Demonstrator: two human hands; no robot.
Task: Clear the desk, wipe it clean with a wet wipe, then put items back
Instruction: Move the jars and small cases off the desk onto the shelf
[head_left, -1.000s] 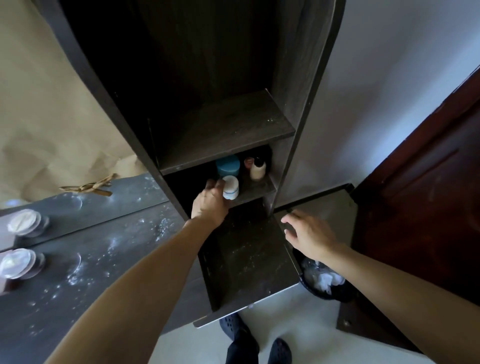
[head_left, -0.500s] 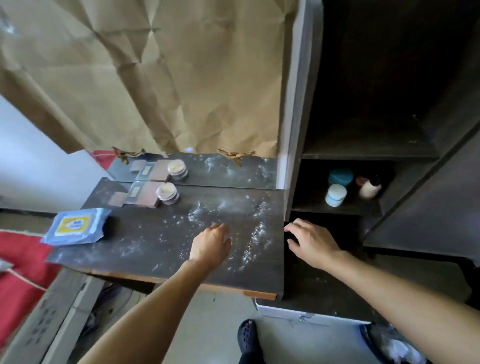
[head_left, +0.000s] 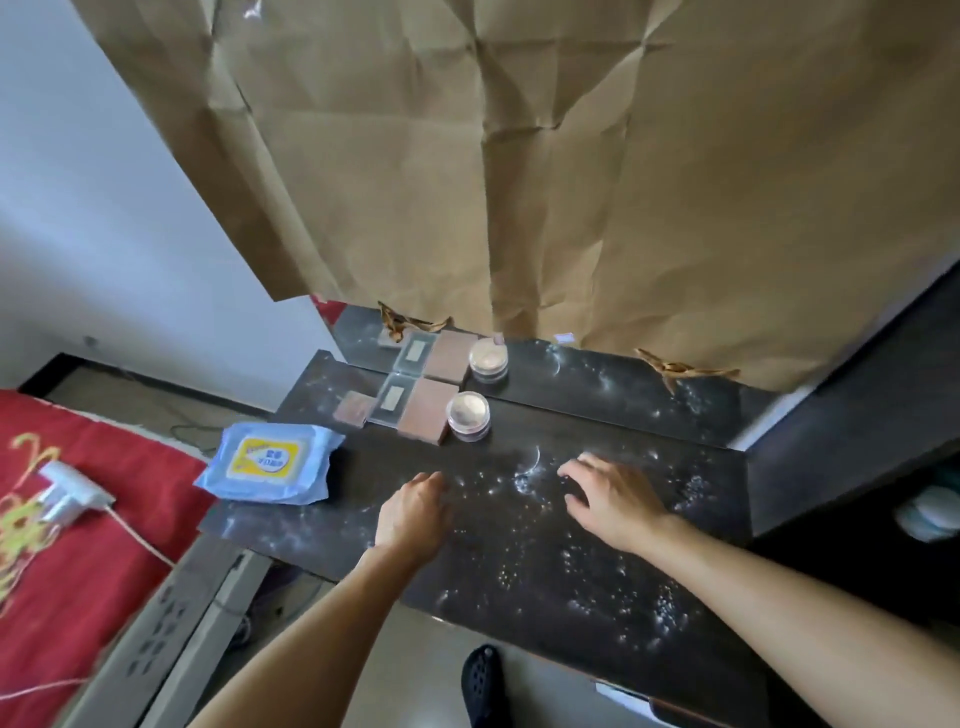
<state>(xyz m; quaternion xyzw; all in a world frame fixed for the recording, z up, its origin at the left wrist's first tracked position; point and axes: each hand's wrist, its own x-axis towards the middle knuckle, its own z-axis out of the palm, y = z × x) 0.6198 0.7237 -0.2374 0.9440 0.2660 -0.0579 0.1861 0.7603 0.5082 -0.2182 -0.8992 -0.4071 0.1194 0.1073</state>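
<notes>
The dark desk is speckled with white powder. At its back stand a round clear powder jar, a pinkish-brown square compact, a clear flat case and a small pink pad, all doubled in the mirror behind. A blue pack of wet wipes with a yellow label lies at the desk's left end. My left hand hovers over the middle of the desk, fingers loosely bent, holding nothing. My right hand is spread above the powder to the right, also empty.
Brown paper covers the mirror above the desk. A dark cabinet stands at the right with a blurred jar inside. A red bedspread with a white charger and cable lies left. My black shoe shows below the desk edge.
The view has swung left from the cabinet to the desk. My left hand left the jars on the cabinet shelf and came over the desk; my right hand moved from the cabinet ledge onto the desk area.
</notes>
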